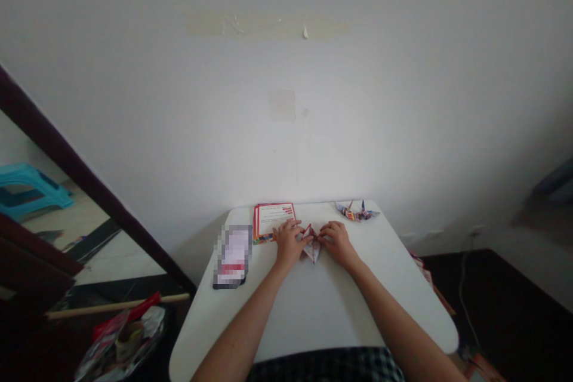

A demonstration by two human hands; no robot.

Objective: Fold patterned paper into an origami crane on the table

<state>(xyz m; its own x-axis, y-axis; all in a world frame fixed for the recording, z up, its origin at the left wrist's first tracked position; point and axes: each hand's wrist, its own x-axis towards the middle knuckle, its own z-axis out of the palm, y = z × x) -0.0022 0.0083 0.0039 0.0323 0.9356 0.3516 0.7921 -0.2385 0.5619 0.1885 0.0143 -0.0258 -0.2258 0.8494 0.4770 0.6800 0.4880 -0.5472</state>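
Observation:
A partly folded piece of printed paper (313, 250), pointed at its top and bottom, lies on the white table (313, 316) between my two hands. My left hand (289, 242) grips its left side, thumb and fingers closing on the edge. On the opposite side, my right hand (335, 240) pinches the paper's right edge with thumb and fingertips. Just behind my left hand sits a stack of printed sheets (274, 215) with red borders. Toward the back right of the table rests a folded paper crane (357, 212) made of colourful print.
A phone (233, 255) with a blurred screen lies at the table's left side. The table's back edge meets a white wall (286, 149). On the floor to the left stands a lined bin (128, 340) beneath a wooden stick (120, 305). A cable (463, 286) hangs at the right.

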